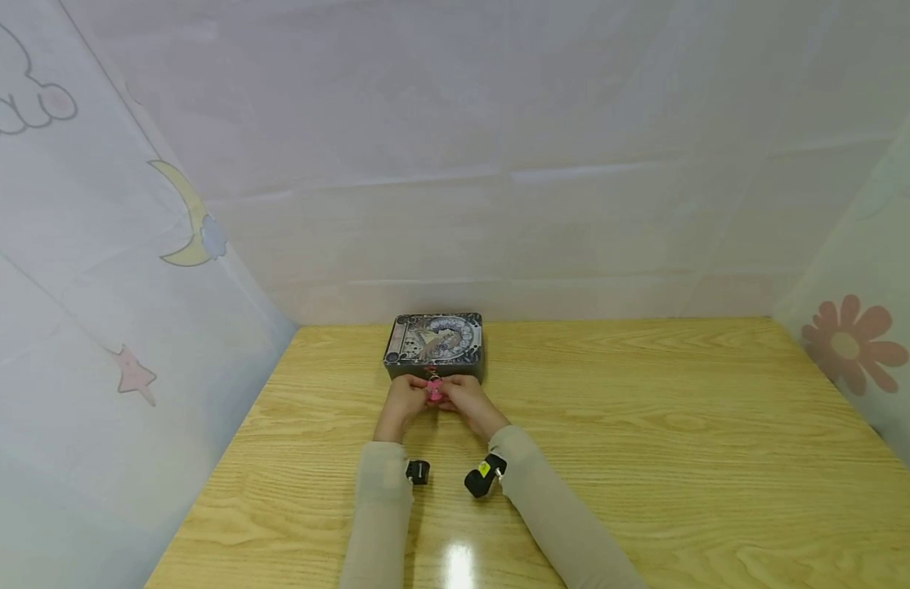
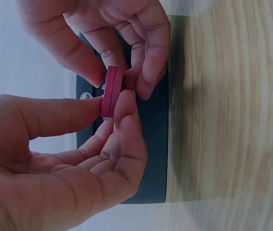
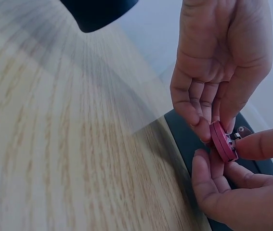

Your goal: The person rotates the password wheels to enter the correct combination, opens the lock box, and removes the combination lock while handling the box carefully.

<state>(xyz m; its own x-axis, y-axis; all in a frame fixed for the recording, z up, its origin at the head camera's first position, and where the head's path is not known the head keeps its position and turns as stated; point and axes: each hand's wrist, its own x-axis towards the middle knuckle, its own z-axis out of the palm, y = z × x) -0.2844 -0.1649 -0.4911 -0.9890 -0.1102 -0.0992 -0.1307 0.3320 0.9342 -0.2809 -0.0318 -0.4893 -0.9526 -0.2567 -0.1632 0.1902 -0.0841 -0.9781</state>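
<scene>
A small pink padlock [image 1: 435, 389] hangs at the front of a dark box [image 1: 410, 370] with a decorated lid. My left hand [image 1: 405, 399] pinches it from the left, thumb on one face and curled fingertips on the other. From the right, my right hand [image 1: 467, 396] pinches the same padlock, its thumb at the face with small dials in the right wrist view. Both sets of fingertips nearly meet around the padlock's pink body [image 2: 111, 91]. A metal latch [image 3: 243, 131] shows on the box just behind it. The lid lies closed.
The box stands near the back edge of a wood-grain table [image 1: 646, 425], close to a pale cloth backdrop [image 1: 543, 229]. More printed cloth hangs at the left and right sides. Black wrist cameras [image 1: 486, 474] are strapped on both sleeves.
</scene>
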